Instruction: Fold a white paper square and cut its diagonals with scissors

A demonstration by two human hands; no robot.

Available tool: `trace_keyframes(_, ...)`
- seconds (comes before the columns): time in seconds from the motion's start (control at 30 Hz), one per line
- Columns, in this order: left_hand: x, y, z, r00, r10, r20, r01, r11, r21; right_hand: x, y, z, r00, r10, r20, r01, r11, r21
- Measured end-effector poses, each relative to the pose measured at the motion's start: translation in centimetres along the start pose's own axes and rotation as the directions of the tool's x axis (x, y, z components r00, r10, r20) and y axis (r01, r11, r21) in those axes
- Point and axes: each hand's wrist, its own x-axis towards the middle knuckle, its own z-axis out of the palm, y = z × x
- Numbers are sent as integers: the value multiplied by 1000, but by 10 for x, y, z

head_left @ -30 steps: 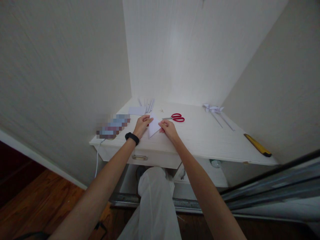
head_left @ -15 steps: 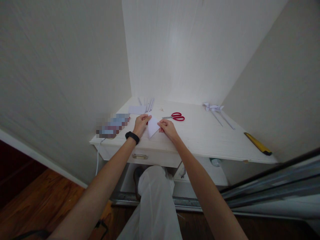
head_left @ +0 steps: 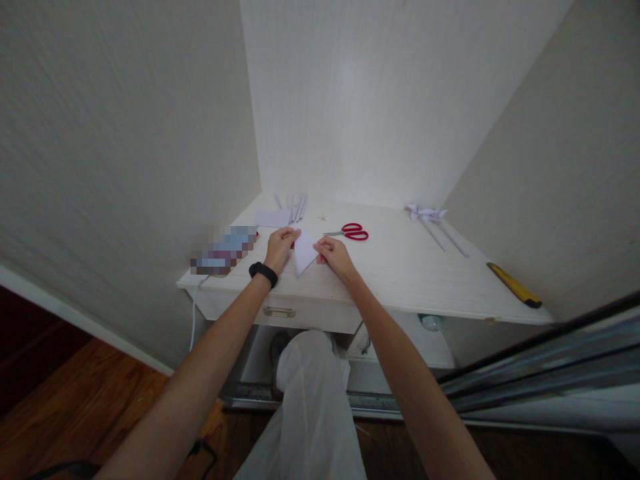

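Note:
A white folded paper (head_left: 303,253), shaped like a triangle with its tip toward me, lies on the white desk (head_left: 400,273). My left hand (head_left: 280,247), with a black band on its wrist, pinches the paper's upper left edge. My right hand (head_left: 334,256) grips the paper's right edge, fingers curled. Both hands rest on the desk near its front edge.
Red-handled scissors (head_left: 351,232) lie just beyond my right hand. Several thin paper sticks (head_left: 295,207) and a white card (head_left: 273,218) sit at the back left. A paper pinwheel on sticks (head_left: 431,220) lies at the back right, a yellow cutter (head_left: 514,285) at the right edge. Walls close in on three sides.
The paper's top has dropped a little between my hands; both hands stay on it. The view shifted slightly.

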Motion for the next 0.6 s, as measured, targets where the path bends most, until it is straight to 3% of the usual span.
trace_keyframes(0.6, 2, -1, -2, 997, 69, -27, -66, 992, 104, -1, 1, -1, 999, -1, 45, 0, 1000, 17)
